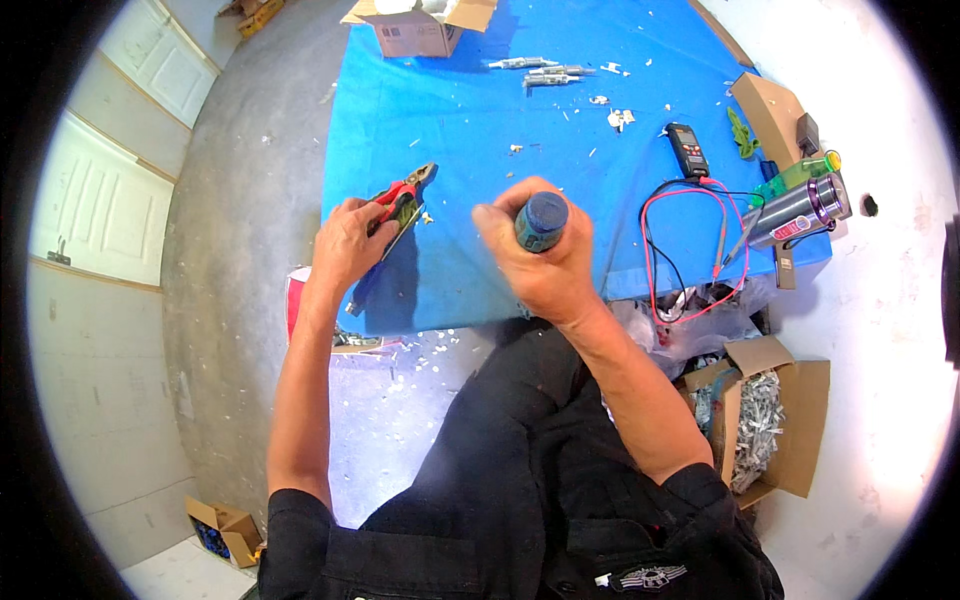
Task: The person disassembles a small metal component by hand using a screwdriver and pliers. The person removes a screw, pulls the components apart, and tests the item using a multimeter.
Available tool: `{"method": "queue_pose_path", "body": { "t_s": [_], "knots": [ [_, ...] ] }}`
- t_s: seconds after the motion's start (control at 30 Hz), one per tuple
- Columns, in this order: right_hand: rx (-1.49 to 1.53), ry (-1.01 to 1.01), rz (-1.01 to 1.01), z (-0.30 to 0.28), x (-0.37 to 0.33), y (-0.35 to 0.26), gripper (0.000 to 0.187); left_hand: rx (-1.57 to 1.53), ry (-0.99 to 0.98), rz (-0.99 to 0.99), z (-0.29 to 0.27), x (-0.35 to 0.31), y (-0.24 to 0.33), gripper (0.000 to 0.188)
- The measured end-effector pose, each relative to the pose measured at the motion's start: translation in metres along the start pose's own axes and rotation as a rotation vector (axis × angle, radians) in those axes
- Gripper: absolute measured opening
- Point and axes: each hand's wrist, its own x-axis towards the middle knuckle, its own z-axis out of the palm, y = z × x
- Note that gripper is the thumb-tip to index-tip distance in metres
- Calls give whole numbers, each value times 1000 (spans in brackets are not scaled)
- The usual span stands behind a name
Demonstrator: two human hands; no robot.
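My left hand (347, 240) is closed over the red handles of a pair of pliers (424, 174) near the table's left edge, with the metal jaws pointing away from me. Under its fingers shows a small greenish piece (405, 214) that I cannot make out clearly. In the middle, above the front of the table, my right hand (553, 262) wraps round an upright dark blue cylinder (543, 218). Only its round top end and upper side show; the hand hides its lower part. Small pale scraps lie near the pliers.
On the blue-covered table (470, 130) lie several silvery cylindrical parts (556, 76), a multimeter (686, 150) with red and black leads, a green bottle (795, 180) and a metal flask (795, 212). An open carton (420, 36) stands at the back. A box of shredded strips (758, 425) sits below, right.
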Motion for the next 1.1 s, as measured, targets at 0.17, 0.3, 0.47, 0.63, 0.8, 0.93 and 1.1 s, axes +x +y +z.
{"method": "queue_pose_path", "body": {
  "t_s": [0.17,0.3,0.47,0.63,0.8,0.93,1.1],
  "knots": [
    [-9,-35,-60,3,2,3,20,-67,42,14,-8,3,-1,27],
    [30,-33,-14,7,1,0,21,-281,149,-31,-31,-6,15,29],
    [-7,-42,10,8,1,6,19,-1049,355,-118,-80,-48,75,33],
    [-11,-137,53,10,2,0,24,-1347,2,45,-102,-74,106,20],
    [29,-112,-145,12,2,4,8,-815,149,208,-111,-84,132,14],
    [-38,-234,-122,9,-2,8,17,-470,185,245,-126,-92,150,31],
    [-30,-214,-175,17,-3,8,22,-50,237,458,-126,-87,149,68]
  ]
}}
